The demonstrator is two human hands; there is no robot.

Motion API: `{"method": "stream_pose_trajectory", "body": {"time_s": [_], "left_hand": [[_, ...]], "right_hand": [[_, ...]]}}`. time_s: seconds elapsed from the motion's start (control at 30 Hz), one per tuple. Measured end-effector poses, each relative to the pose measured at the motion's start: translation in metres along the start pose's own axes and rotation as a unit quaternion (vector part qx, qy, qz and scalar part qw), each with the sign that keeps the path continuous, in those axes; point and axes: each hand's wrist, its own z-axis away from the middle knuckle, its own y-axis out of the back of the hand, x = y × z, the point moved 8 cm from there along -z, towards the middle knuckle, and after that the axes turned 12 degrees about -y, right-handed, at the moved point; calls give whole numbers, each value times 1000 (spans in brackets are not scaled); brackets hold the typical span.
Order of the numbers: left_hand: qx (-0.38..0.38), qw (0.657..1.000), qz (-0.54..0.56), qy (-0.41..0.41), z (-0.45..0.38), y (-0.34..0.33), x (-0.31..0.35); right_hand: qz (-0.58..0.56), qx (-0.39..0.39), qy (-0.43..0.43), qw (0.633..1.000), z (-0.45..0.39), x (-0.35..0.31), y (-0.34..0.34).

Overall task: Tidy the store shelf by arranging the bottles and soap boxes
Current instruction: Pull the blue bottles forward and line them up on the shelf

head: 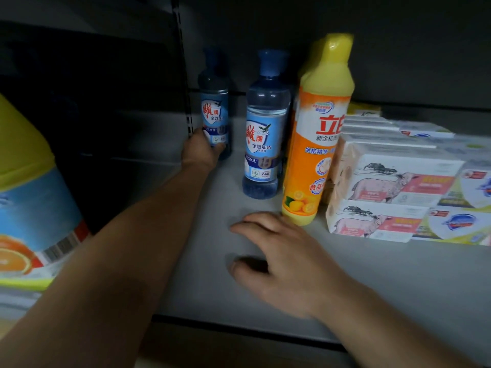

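My left hand (202, 150) reaches deep into the shelf and grips the base of a blue-capped clear bottle (214, 102) standing at the back left. A second blue bottle (265, 128) stands upright nearer the front, to its right. Beside that rises a tall yellow and orange dish-soap bottle (316, 134), with another yellow bottle partly hidden behind it. Stacked soap boxes with a sheep picture (385, 192) sit to the right of the yellow bottle. My right hand (279, 251) hovers low over the grey shelf (212, 261) with fingers spread, holding nothing, just in front of the yellow bottle's base.
A large yellow-topped jug with an orange-fruit label (29, 195) fills the left edge, close to the camera. More white and blue soap boxes (467, 213) line the far right. A slotted upright post (183, 75) stands behind my left hand. The shelf's front lip (239, 328) runs below my arms.
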Motion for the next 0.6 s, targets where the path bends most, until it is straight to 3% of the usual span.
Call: {"method": "stream_pose_trajectory", "body": {"time_s": [0.17,0.23,0.33,0.43,0.6], "left_hand": [[68,997,25,-17,12,25,15],[87,984,154,2,21,34,26],[-43,911,408,35,45,21,53],[-171,864,473,-12,75,9,85],[-181,918,348,-54,88,10,104]], "right_hand": [[-4,-10,-1,1000,0,2,-1],[-1,-16,-1,1000,-1,2,-1],[0,-14,0,1000,-1,3,-2],[1,-3,2,1000,-2,2,-2],[8,-5,6,1000,-4,4,-3]]}}
